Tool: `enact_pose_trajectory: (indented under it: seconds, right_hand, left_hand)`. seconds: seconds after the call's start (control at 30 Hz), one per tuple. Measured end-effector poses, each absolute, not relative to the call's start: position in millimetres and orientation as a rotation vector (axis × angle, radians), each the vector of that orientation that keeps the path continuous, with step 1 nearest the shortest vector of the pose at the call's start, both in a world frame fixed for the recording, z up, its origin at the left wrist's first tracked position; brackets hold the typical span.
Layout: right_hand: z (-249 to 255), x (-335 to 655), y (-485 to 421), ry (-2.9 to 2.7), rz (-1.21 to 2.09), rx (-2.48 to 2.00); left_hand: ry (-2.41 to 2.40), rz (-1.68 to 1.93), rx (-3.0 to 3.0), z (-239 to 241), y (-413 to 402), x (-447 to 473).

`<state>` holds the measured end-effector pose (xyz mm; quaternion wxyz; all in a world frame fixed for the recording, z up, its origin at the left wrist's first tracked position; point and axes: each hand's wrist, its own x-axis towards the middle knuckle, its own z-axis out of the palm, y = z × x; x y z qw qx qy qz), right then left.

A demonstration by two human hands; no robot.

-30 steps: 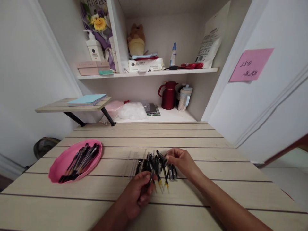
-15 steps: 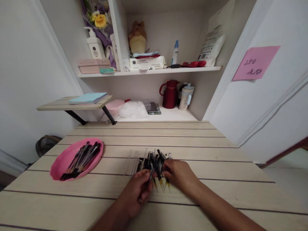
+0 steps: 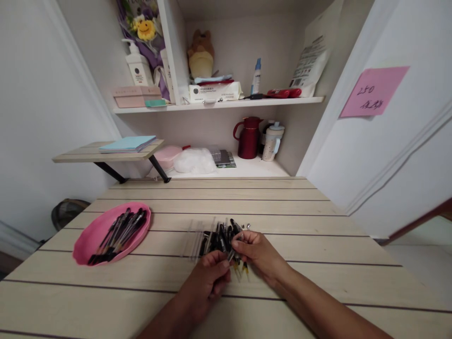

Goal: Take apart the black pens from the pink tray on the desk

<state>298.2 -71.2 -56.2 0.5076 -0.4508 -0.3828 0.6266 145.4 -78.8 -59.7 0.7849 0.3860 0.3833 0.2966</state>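
My left hand [image 3: 208, 275] is closed in a pinch around a slim pen piece with a clear barrel [image 3: 231, 255], which points up and to the right. The thumb and fingertips of my right hand [image 3: 252, 249] are pinched at its upper end; anything small between those fingertips is hidden. Just behind both hands lies a pile of black pen parts [image 3: 221, 238]. Clear pen tubes [image 3: 192, 242] lie side by side at the pile's left. Below my right hand, refills with yellow sections [image 3: 245, 269] stick out. Small silvery pieces [image 3: 248, 226] lie at the pile's upper right.
A pink oval tray [image 3: 83, 242] with several black pens stands on the slatted table at the left. Behind it is a small raised stand [image 3: 77, 153] bearing blue paper [image 3: 129, 143]. A red jug [image 3: 249, 139] and a pale cup [image 3: 272, 143] stand in the shelf at the back.
My right hand has moved from the pile's right side to the upper end of the pen piece. My left hand has shifted slightly to the right, and the piece is now tilted more.
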Motion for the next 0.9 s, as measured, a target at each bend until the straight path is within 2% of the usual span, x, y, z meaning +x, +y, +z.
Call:
enact_pose_trajectory:
  seconds: [0.17,0.33,0.47,0.7,0.9]
  right_hand:
    - [-48.4,305.6,-67.4,-0.849,1.499,-1.058]
    - [-41.1,331.5,-54.5,-0.785,1.256,-1.073]
    - [-44.5,346.6,-47.7,-0.964,1.145,-1.241]
    - [-64.7,338.3,-50.1,-1.401,1.173,-1.332]
    - [-53.7,320.4,-62.0,-1.250,1.450,-1.208]
  left_hand:
    - [0.824,0.575,0.840,-57.7,-79.4,140.3]
    - [0.807,0.539,0.805,-55.7,-78.2,135.3]
    - [0.811,0.587,0.763,-55.2,-76.6,134.9]
    - [0.781,0.646,0.772,-55.2,-76.0,136.0]
    - [0.786,0.636,0.727,-54.9,-76.7,136.9]
